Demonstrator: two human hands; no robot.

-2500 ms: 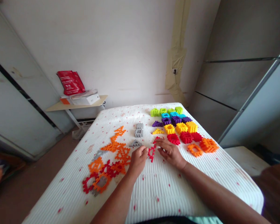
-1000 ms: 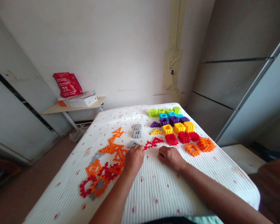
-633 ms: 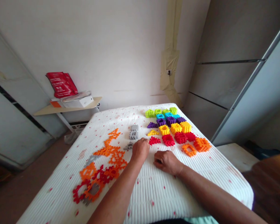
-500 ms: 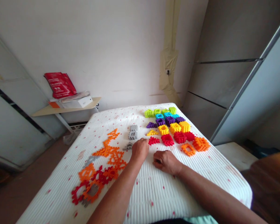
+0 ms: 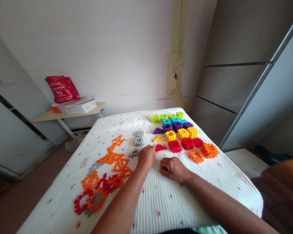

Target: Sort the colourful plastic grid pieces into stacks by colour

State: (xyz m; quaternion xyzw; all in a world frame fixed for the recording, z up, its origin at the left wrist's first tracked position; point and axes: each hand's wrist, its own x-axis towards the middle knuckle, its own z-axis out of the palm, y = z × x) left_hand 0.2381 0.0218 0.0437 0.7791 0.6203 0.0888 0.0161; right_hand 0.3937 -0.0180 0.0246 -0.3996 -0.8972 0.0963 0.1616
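My left hand (image 5: 146,158) rests on the white quilted cover with its fingers curled closed. It sits between a grey triangular building piece (image 5: 133,153) on its left and red triangular pieces (image 5: 160,148) on its right. Whatever its fingers may hold is hidden. Close by on the right, my right hand (image 5: 174,169) lies on the cover, also curled closed. A dark gap shows between its thumb and fingers, and I cannot make out anything inside. Beyond my left hand stand grey square pieces (image 5: 138,140). A stack of red square pieces (image 5: 175,146) lies past my right hand.
Loose orange pieces (image 5: 110,158) and red pieces (image 5: 80,202) spread across the left. Yellow (image 5: 171,135), purple (image 5: 167,127), blue (image 5: 166,121) and green stacks (image 5: 155,118) form rows at the far right, with orange stacks (image 5: 210,150) nearer. A side table (image 5: 45,116) stands left.
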